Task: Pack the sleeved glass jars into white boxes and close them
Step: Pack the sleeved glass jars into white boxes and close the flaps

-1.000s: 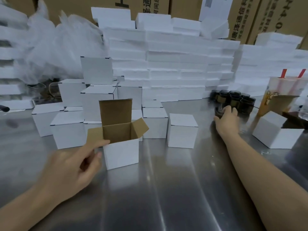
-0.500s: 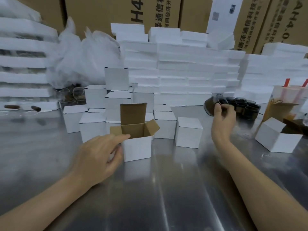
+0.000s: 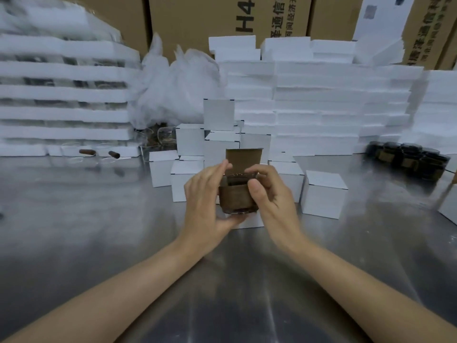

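A: Centre of scene, both hands at one sleeved jar. State of grip?

B: Right hand curled round the jar's right side, thumb across the near face, fingers wrapped over the far rim. Left hand cupped along the left side, fingers nearly straight and close together, thumb tucked beneath the jar's base.

A: Position of the jar?

B: Held upright above the steel table, in front of the open white box. Only the box's near lower edge and its raised brown lid flap visible past the hands. Whether the jar's base already inside the box opening: cannot tell.

A: Appearance of the jar?

B: Dark glass, brown sleeve around the body, somewhat blurred.

A: Other jars?

B: Cluster of dark sleeved jars far right on the table, well apart from the hands.

A: Other boxes?

B: Closed white boxes grouped just behind the open one, some stacked; one closed box alone to the right, near the right hand.

A: Background?

B: Stacks of flat white packs along the far edge, a second bank far left. Crumpled white plastic bags between the two. Brown cartons with printed lettering behind everything. Two small brown cylinders lying far left on the table.
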The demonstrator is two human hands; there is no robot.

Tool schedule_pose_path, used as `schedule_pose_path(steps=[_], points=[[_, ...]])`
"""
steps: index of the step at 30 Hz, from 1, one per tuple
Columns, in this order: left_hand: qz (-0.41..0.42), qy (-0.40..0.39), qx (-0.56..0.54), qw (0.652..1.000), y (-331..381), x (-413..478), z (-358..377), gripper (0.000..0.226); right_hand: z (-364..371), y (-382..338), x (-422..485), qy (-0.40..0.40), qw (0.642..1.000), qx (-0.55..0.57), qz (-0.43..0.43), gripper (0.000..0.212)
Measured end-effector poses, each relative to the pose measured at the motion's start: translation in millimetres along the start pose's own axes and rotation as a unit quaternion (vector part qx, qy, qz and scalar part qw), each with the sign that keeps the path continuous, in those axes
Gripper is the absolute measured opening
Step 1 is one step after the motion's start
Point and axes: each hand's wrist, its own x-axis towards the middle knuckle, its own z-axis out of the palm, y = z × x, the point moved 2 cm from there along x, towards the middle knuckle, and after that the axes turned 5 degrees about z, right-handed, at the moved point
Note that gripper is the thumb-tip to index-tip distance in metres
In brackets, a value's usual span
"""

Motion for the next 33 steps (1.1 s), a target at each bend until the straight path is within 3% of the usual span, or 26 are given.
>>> schedule_pose_path(steps=[6,10,15,20,23,26,33], points=[[-0.014,0.016,-0.039,0.999,-8.2,-2.6,-4.2,0.084,-10.1,8.7,-3.1,-0.090,0.994,-0.065,-0.023,0.057],[-0.062,0.038,-0.095,0.993,-11.6,-4.8,-4.9,0.080,-15.4,8.6,-2.8,-0.064,0.991,-0.098,-0.057,0.072],[-0.016,0.018,-0.039,0.999,-10.4,-3.6,-6.2,0.073,-20.1,2.8,0.1,-0.068,0.983,-0.127,-0.113,0.064],[-0.027,-0.011,-0.038,0.999,-8.3,-3.2,-3.6,0.075,-20.7,3.6,-2.2,-0.042,0.991,-0.092,-0.092,0.061],[-0.040,-0.012,-0.042,0.998,-9.1,-3.9,-5.1,0.076,-19.5,1.5,-4.2,-0.021,0.981,-0.146,-0.124,0.063],[-0.072,-0.025,-0.088,0.993,-11.6,-5.7,-6.5,0.087,-10.6,-1.4,-8.2,-0.013,0.968,-0.201,-0.151,0.073],[-0.147,-0.033,-0.192,0.970,-12.5,-7.9,-6.4,0.069,-14.5,-4.2,-4.9,-0.073,0.974,-0.183,-0.114,0.085]])
